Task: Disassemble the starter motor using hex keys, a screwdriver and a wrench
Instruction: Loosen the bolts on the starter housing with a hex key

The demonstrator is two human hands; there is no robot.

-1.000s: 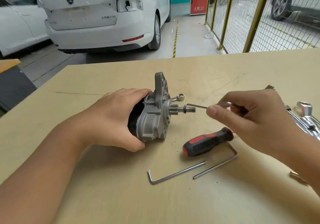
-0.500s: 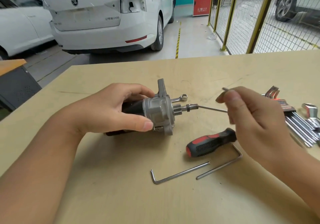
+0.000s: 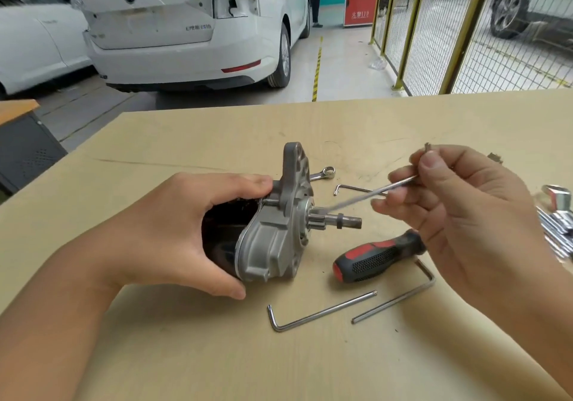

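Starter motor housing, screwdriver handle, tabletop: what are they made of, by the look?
Starter motor front housing: dull grey with a matte, ribbed surface, probably cast aluminium. The body under the left hand is glossy black, likely painted steel. Screwdriver handle: black and red, dimpled, apparently plastic or rubber. Table: pale, faint grain, probably laminate or plywood.

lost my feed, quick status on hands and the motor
Left hand grips starter motor on table. Right hand pinches hex key, tip at motor face. Nothing blocking.
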